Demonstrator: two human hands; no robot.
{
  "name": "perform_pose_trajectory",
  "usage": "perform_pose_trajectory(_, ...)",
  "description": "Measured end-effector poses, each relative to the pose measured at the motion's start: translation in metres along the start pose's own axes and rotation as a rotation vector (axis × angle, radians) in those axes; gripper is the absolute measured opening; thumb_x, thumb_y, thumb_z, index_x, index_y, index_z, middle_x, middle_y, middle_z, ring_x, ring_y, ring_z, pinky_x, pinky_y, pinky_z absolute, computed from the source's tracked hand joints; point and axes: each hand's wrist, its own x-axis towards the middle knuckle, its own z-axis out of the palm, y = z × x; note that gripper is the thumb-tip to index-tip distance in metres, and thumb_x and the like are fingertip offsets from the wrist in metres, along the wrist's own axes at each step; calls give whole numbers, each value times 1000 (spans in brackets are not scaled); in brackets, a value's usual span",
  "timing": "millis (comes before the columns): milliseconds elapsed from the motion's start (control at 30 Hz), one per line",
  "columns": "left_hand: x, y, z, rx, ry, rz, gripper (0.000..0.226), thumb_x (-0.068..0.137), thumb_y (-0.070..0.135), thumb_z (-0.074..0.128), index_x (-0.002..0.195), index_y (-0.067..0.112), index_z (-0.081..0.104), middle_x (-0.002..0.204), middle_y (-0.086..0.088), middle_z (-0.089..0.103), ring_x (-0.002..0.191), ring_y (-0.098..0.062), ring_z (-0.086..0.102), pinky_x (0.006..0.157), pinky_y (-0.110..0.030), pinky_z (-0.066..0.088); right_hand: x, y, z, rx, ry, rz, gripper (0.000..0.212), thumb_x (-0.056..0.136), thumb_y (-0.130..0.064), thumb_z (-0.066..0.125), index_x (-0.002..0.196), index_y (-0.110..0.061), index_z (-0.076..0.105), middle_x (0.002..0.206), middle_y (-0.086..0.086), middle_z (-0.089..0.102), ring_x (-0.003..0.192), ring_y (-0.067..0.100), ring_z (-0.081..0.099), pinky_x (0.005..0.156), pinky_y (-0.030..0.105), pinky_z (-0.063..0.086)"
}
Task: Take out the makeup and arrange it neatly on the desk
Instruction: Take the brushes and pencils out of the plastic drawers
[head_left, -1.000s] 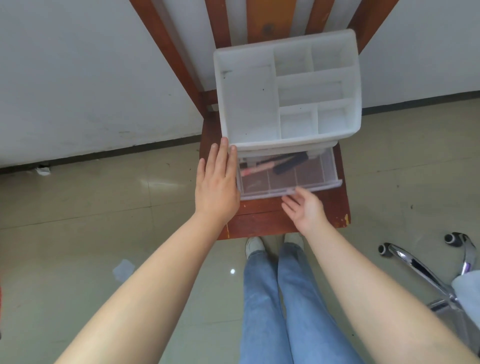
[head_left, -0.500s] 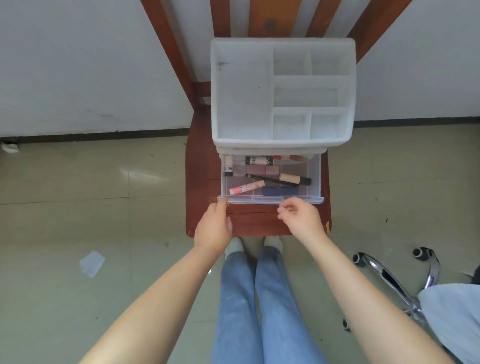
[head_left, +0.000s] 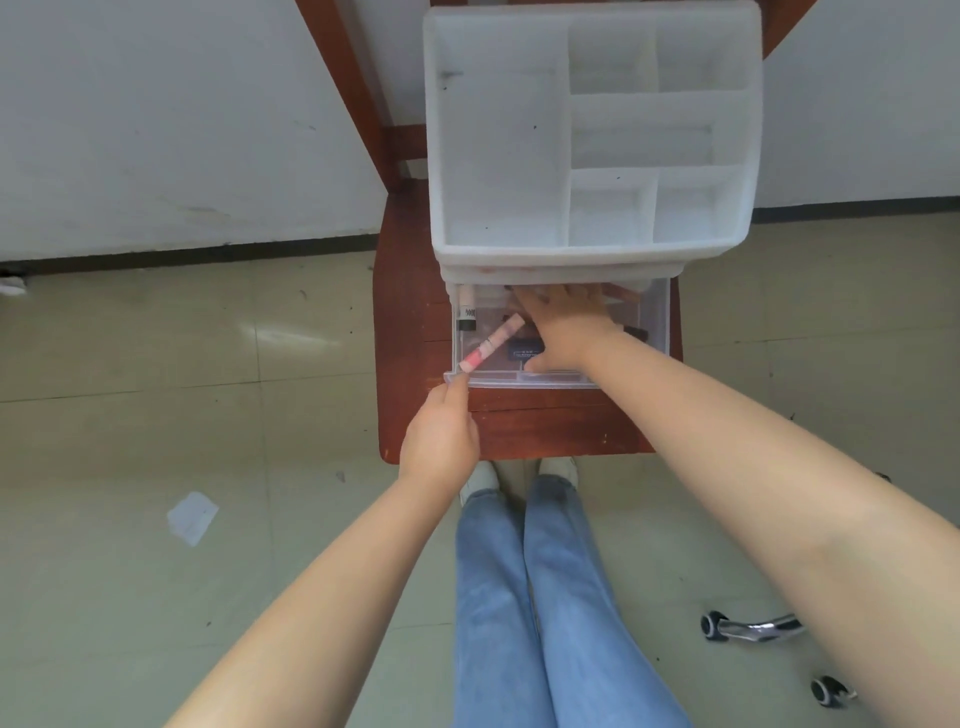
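Drawer (head_left: 561, 376) stands open; left hand (head_left: 441, 434) pinches its front left corner. Right hand (head_left: 563, 325) reaches inside, grip unclear. Best steady the drawer, lifting pink tube (head_left: 491, 342) separately.

organizer (head_left: 592, 135) overhangs drawer (head_left: 655, 332) rear, front half open from above

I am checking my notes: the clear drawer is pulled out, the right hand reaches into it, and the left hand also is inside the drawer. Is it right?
Not quite. The head view shows the left hand outside the clear drawer, its fingers at the front left corner. The drawer is pulled out, and the right hand does reach into it.
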Motion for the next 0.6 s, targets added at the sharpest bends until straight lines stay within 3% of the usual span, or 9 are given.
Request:
perform_pose_trajectory(133, 3, 0, -1, 0, -3, -10, 50, 93, 6, 36, 142, 11, 28, 122, -15, 49, 107, -32, 51, 82, -37, 40, -3, -2, 2, 26, 78, 26, 75, 80, -20, 59, 143, -22, 18, 140, 15, 34, 124, 37, 37, 98, 46, 36)
perform_pose_trajectory(200, 4, 1, -2, -6, -5, -10, 50, 93, 6, 36, 142, 10, 28, 124, -16, 49, 108, -32, 51, 83, -35, 40, -6, -6, 5, 49, 97, 32, 71, 81, -12, 57, 142, -19, 22, 133, 18, 39, 115, 37, 45, 85, 41, 43)
perform_pose_trajectory(300, 5, 3, -4, -4, -12, -16, 49, 94, 9, 37, 142, 8, 27, 128, -16, 47, 112, -31, 50, 86, -34, 40, -7, -9, 11, 29, 140, 35, 51, 83, -4, 52, 131, -7, 37, 121, 19, 49, 104, 35, 53, 71, 34, 41)
perform_pose_trajectory(467, 5, 6, -7, 7, -29, -27, 49, 94, 11, 38, 141, 7, 27, 129, -15, 46, 112, -31, 50, 85, -33, 41, -11, -10, 8, 45, 245, 39, 40, 84, -8, 55, 122, -3, 44, 115, 18, 55, 101, 34, 54, 68, 33, 38)
perform_pose_trajectory(533, 5, 6, -7, 28, -36, -34, 49, 94, 12, 38, 142, 7, 27, 130, -15, 46, 112, -31, 50, 85, -34, 41, -17, -11, 6, 71, 329, 10, 43, 75, -7, 66, 115, 1, 51, 104, 20, 61, 90, 37, 59, 62, 33, 41)
perform_pose_trajectory(600, 6, 7, -9, 80, -48, -40, 49, 95, 14, 37, 142, 9, 27, 128, -14, 48, 111, -31, 52, 83, -36, 43, -29, -11, 4, 92, 397, -49, 49, 45, -4, 83, 89, 2, 63, 74, 17, 66, 59, 34, 63, 45, 30, 46)
